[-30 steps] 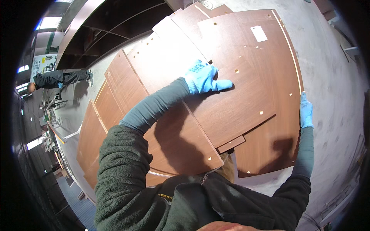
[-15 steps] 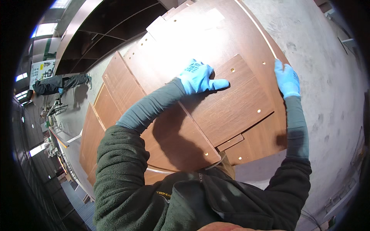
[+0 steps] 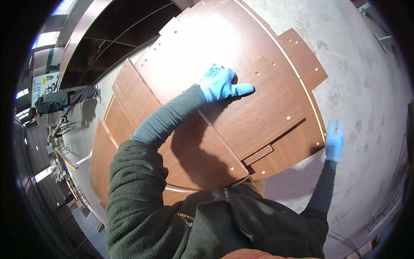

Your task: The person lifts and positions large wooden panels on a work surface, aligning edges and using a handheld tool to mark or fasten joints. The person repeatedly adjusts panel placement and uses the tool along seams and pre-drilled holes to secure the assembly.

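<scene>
My left hand (image 3: pixel 224 84), in a blue glove, rests flat on a stack of brown wood-look panels, its thumb stretched to the right. Beneath its thumb side lies a rectangular panel (image 3: pixel 263 114) with round holes near its edges. My right hand (image 3: pixel 334 140), also gloved in blue and smeared by motion, is just beyond the right corner of the large panel (image 3: pixel 297 146). Its fingers look extended, with nothing visible in them. A pale edge strip (image 3: pixel 300 80) runs along that panel's right side. Past this strip, a holed panel (image 3: pixel 303 58) sticks out.
More brown panels (image 3: pixel 138 88) overlap on the left, with a small strip (image 3: pixel 258 154) near my body. Behind them stands a dark open shelf unit (image 3: pixel 116 36). A person in dark clothes (image 3: pixel 64 100) is at far left. Grey concrete floor (image 3: pixel 366 103) extends on the right.
My right hand has come off the panel's right edge and moved nearer to me. More of the pale edge and the holed panel beyond it now show. My left hand has stayed nearly still.
</scene>
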